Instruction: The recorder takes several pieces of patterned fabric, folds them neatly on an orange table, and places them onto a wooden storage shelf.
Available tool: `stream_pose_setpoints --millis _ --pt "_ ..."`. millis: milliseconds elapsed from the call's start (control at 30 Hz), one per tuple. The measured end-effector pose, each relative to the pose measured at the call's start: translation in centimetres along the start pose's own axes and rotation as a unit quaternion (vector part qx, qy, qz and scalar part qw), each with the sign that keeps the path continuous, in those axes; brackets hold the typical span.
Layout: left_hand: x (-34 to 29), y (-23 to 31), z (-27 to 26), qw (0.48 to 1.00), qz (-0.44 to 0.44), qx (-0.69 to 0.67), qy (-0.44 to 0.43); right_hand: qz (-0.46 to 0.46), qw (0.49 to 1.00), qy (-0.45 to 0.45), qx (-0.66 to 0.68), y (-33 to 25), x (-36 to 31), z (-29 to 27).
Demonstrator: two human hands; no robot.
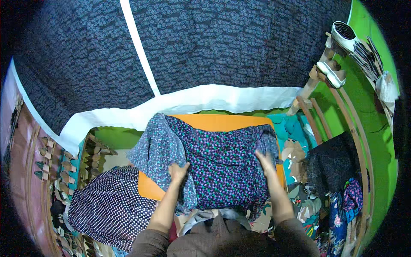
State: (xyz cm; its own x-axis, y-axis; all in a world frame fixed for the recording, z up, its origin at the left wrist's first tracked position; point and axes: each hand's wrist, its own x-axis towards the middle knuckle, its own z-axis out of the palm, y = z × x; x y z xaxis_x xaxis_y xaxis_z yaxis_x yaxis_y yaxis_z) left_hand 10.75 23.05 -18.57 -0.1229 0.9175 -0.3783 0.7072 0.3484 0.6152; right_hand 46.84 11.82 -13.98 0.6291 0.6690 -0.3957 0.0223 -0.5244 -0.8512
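Note:
A dark floral cloth (222, 167) with small purple, green and white marks lies spread over an orange tabletop (214, 121). Its left part is folded over and shows a paler, greyish-blue underside (156, 145). My left hand (178, 172) is closed on the cloth along this fold, thumb on top, with the other fingers partly hidden. At the cloth's right side, my right hand (265, 162) grips the edge near a small turned-back patch. Creases run across the cloth between both hands, and its near edge hangs toward my body.
A black-and-white dotted cloth (111, 201) is heaped at the left. Wooden racks (342, 111) with a white shoe (330, 74) stand along the green wall at right. Dark garments (334, 165) and scraps lie below them. Patterned dark fabric (231, 47) with a white border hangs beyond the table.

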Motion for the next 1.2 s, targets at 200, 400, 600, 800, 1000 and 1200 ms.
stream_pose_setpoints --millis 200,400,600,800,1000,1200 --pt "-2.7 -0.1 1.3 0.967 0.135 0.196 0.090 -0.102 0.919 0.124 -0.359 5.2 -5.2 4.1" --pt "-1.8 -0.9 1.5 0.981 0.169 -0.028 0.089 -0.215 0.911 0.152 -0.318 6.5 -2.6 1.7" --pt "1.1 -8.9 -8.2 0.918 0.121 -0.153 0.346 -0.096 0.948 0.301 -0.023 6.4 -3.2 -6.5" --pt "-1.5 -8.6 -7.6 0.969 0.070 -0.188 0.146 -0.009 0.979 0.194 0.064 14.5 -3.0 -9.6" --pt "-2.5 -8.4 -5.2 0.989 0.147 0.000 0.026 -0.046 0.988 0.071 -0.129 8.3 -6.6 -3.4" --pt "-1.5 -8.4 -14.3 0.952 0.168 -0.102 0.233 -0.137 0.942 0.302 0.057 13.7 -3.5 -13.1"
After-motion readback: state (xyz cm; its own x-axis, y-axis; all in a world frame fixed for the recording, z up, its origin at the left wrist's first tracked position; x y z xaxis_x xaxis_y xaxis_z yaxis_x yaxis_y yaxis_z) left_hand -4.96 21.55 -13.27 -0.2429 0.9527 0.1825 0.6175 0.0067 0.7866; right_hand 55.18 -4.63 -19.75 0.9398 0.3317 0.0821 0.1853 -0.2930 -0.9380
